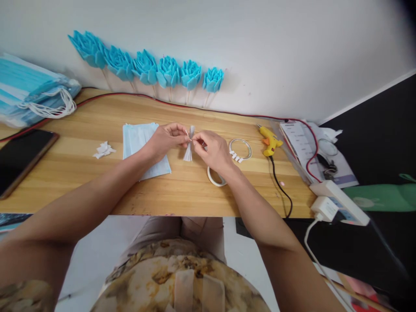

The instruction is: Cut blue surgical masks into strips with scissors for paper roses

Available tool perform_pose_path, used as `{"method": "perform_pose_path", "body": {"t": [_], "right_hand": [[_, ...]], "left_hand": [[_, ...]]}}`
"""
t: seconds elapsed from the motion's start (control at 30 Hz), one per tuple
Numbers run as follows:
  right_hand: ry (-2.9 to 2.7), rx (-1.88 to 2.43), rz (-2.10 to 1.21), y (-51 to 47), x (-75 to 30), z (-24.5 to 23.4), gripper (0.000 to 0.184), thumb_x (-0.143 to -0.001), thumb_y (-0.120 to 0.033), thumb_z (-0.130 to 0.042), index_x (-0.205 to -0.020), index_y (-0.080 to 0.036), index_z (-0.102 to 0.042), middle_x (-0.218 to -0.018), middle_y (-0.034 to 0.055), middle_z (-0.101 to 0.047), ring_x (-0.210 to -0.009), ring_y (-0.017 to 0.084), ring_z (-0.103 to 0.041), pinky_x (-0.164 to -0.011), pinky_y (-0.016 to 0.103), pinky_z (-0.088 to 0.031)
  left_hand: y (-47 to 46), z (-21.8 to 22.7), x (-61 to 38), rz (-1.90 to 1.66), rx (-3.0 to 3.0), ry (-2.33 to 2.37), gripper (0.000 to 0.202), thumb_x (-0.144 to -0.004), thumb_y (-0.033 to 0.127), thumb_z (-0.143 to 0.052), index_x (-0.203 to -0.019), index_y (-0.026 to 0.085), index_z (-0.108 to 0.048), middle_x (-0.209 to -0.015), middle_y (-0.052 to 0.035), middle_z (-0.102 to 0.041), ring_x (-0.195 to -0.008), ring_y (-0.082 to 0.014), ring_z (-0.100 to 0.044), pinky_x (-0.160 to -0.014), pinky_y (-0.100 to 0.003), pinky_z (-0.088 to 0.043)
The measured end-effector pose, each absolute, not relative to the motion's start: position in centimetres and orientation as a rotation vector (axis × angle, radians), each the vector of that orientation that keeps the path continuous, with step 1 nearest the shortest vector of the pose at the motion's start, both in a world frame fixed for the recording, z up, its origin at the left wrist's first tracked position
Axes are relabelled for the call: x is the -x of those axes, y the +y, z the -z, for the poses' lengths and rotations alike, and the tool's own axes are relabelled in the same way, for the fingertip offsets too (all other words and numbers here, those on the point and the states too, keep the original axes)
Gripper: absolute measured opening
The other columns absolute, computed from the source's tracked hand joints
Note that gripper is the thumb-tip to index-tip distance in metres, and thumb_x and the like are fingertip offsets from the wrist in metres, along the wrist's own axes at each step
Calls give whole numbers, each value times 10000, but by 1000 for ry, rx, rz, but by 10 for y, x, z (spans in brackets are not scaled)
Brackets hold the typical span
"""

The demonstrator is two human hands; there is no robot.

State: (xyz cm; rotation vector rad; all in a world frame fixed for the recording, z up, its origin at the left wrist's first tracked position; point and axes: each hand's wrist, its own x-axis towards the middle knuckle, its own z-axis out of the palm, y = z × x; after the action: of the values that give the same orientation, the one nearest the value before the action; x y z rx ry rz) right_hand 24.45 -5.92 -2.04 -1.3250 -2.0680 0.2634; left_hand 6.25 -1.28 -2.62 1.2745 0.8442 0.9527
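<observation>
**Both hands pinched on bundle (189, 152)**

Left hand (167, 138) and right hand (212, 149) meet just above the tabletop (195, 195), fingertips closed on the bundle's waist. The white bundle hangs upright between them. A mask (136, 138) lies flat under the left wrist. A tape roll (214, 178) sits beneath the right wrist, with a glue gun (270, 141) well to the right

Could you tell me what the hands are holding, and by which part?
Both the left hand and right hand pinch a small pale pleated fabric bundle at its narrow middle.
</observation>
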Motion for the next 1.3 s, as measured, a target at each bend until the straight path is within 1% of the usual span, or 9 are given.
{"method": "perform_pose_path", "body": {"t": [0.17,0.27,0.37,0.5,0.77,0.9,1.03,1.17,1.3], "right_hand": [[-2003,1269,-316,-59,-242,22,94,-920,-230,-594,-981,-231,-665,-993,40,-729,-883,186,-652,-820,325,-504],[-2001,1267,-292,-59,-241,25,66,-937,-230,-603,-950,-234,-668,-947,28,-722,-869,181,-650,-815,319,-494],[-2012,1264,-236,-59,-241,27,112,-953,-202,-583,-887,-230,-669,-905,28,-712,-873,181,-647,-801,310,-469],[-1994,1306,-227,-60,-239,29,154,-954,-178,-553,-871,-229,-672,-894,26,-716,-861,180,-645,-780,309,-452],[-1850,1362,-470,-56,-237,37,104,-846,-147,-594,-839,-229,-658,-822,-8,-721,-728,151,-632,-726,296,-476],[-1837,1354,-518,-55,-236,39,97,-844,-155,-604,-860,-233,-660,-835,-7,-724,-736,153,-638,-730,299,-485],[-1877,1347,-467,-55,-236,37,53,-875,-195,-630,-861,-232,-665,-901,16,-732,-799,173,-646,-772,317,-491],[-1937,1347,-417,-55,-237,37,99,-894,-167,-612,-834,-232,-657,-892,14,-725,-827,177,-644,-803,319,-477],[-1968,1351,-397,-56,-238,38,81,-904,-175,-616,-871,-233,-661,-921,22,-723,-849,185,-645,-812,327,-473]], "left_hand": [[-13,27,-63,-962,-1258,829,282,-646,258,-879,-797,157,-664,-677,-1,-696,-620,-126,-642,-675,-272,-519],[-14,28,-63,-947,-1240,804,283,-644,240,-883,-809,155,-668,-700,-4,-710,-620,-123,-646,-672,-268,-526],[-14,30,-64,-939,-1232,783,283,-655,243,-886,-816,152,-671,-690,-3,-704,-619,-121,-649,-678,-267,-533],[-15,31,-64,-933,-1237,804,293,-653,244,-893,-821,148,-672,-701,-7,-706,-629,-123,-659,-683,-265,-539],[-17,28,-66,-923,-1249,853,237,-682,174,-854,-846,140,-687,-715,-5,-698,-624,-121,-657,-659,-259,-542],[-17,31,-67,-930,-1241,873,223,-687,138,-831,-859,137,-689,-702,-5,-699,-596,-113,-643,-635,-250,-529],[-16,35,-66,-926,-1254,883,224,-692,147,-834,-860,143,-686,-718,-6,-706,-585,-101,-635,-616,-234,-518],[-15,37,-65,-917,-1236,861,274,-686,210,-875,-870,140,-685,-733,-12,-705,-590,-98,-636,-616,-234,-524],[-15,38,-65,-909,-1227,855,288,-672,221,-885,-862,145,-682,-712,-9,-702,-592,-105,-639,-611,-235,-528]]}}
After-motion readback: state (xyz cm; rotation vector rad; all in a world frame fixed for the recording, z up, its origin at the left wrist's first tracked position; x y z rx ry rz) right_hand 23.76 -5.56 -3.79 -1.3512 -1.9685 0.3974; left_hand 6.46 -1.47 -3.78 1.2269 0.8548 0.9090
